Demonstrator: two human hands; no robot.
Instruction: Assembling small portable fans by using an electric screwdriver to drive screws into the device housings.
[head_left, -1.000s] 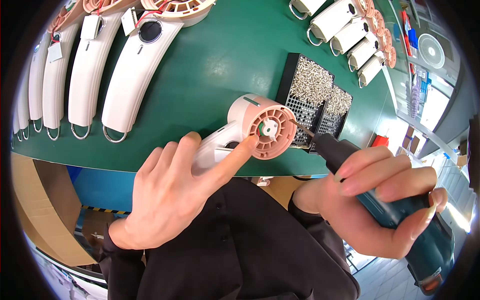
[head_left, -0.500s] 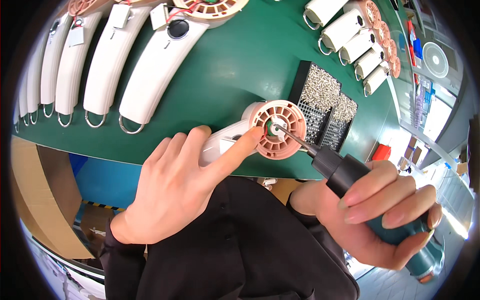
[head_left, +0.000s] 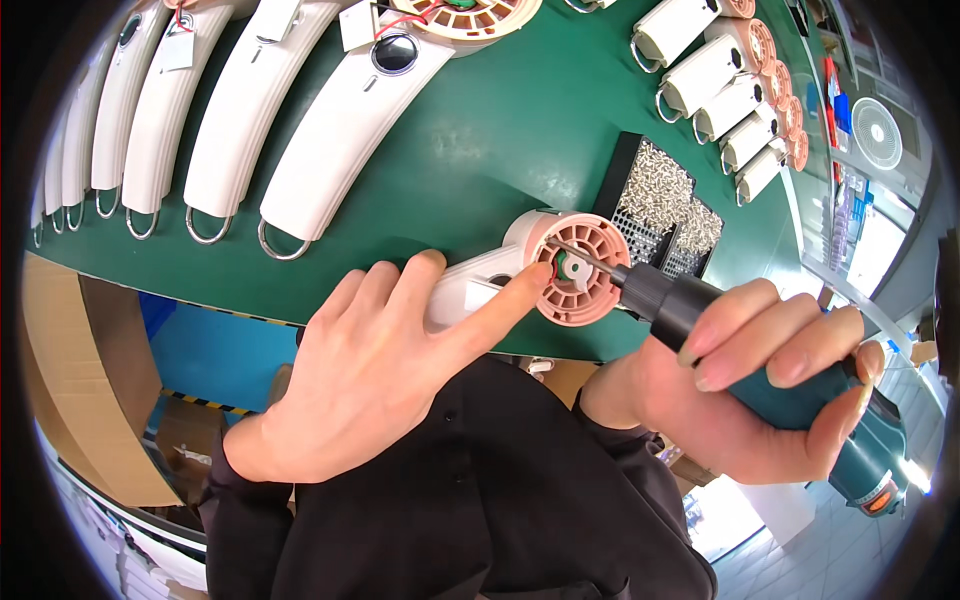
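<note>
In front of me lies a handheld fan body with a white handle and a pink slotted round head [head_left: 607, 298]. A small green part, red wire and pale hub show inside the head. My left hand [head_left: 365, 385] is closed over the handle, its index finger pressed to the head's left inner side. My right hand [head_left: 705, 415] grips a dark green electric screwdriver [head_left: 690, 308] with a black nose. Its thin bit reaches across the head, the tip at the upper left inner rim. Whether a screw sits under the tip is too small to tell.
Black trays [head_left: 627, 160] heaped with small silvery screws [head_left: 655, 185] stand just beyond the head. Several similar fan bodies [head_left: 335, 150] with metal loops line the green table [head_left: 500, 120] at the left, and more [head_left: 700, 75] stand far right. A cardboard box [head_left: 100, 400] is below left.
The screwdriver tip has moved from the central hub to the upper left inner rim of the head. The screwdriver's rear end has risen. My left hand keeps its hold on the fan body.
</note>
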